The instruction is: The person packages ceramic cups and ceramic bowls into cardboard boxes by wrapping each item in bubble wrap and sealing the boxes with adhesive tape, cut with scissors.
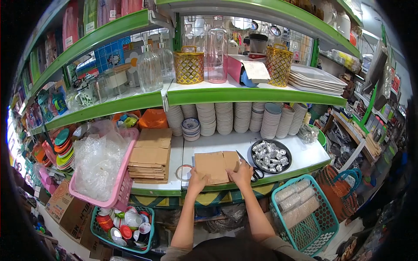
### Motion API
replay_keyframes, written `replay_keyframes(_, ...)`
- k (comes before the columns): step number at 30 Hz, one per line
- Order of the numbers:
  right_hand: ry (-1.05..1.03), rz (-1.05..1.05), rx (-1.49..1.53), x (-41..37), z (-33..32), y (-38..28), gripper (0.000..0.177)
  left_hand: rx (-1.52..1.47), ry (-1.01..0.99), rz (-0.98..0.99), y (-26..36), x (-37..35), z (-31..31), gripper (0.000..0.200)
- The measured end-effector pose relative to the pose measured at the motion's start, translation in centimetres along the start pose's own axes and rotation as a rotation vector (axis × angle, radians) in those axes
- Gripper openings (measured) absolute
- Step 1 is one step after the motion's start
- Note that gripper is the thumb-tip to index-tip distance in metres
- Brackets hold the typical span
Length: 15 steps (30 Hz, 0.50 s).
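Observation:
A flat piece of brown cardboard point(210, 164) with a vertical crease lies on the white shelf in front of me. My left hand point(198, 180) grips its lower left corner, thumb on top. At the lower right edge, my right hand point(241, 175) holds the same cardboard, thumb pressed on its face. A pair of scissors with black handles point(257, 175) lies beside and partly behind my right hand. Left of the cardboard rests a roll of tape point(178, 173). A black bowl point(288, 166) of silver-wrapped pieces point(271, 155) stands to the right.
Stacked cardboard point(149, 156) sits left, beside a pink basket point(124, 188) of bubble wrap point(100, 163). Several stacks of bowls point(224, 118) line the back. Below are a teal basket point(320, 235) with bubble-wrapped packs point(296, 200) and another basket point(124, 249) of dishes. A green-edged shelf point(257, 96) overhangs.

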State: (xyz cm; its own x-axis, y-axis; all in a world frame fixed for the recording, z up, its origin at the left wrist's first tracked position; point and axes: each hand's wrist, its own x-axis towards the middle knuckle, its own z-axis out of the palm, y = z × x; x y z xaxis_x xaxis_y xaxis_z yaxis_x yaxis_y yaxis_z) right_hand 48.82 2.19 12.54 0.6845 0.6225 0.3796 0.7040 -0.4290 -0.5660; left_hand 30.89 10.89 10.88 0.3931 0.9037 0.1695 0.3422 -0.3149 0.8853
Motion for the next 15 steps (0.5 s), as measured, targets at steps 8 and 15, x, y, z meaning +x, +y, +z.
replay_keyframes(8, -0.006, 0.059, 0.314, 0.6, 1.0, 1.0, 0.073, -0.43, 0.045, -0.024, -2.4, 0.9, 2.8, 0.06)
replay_keyframes(15, -0.118, 0.131, 0.48, 0.8, 1.2, 1.5, 0.066, -0.442, 0.021, -0.066, 1.9, -0.7, 1.6, 0.06)
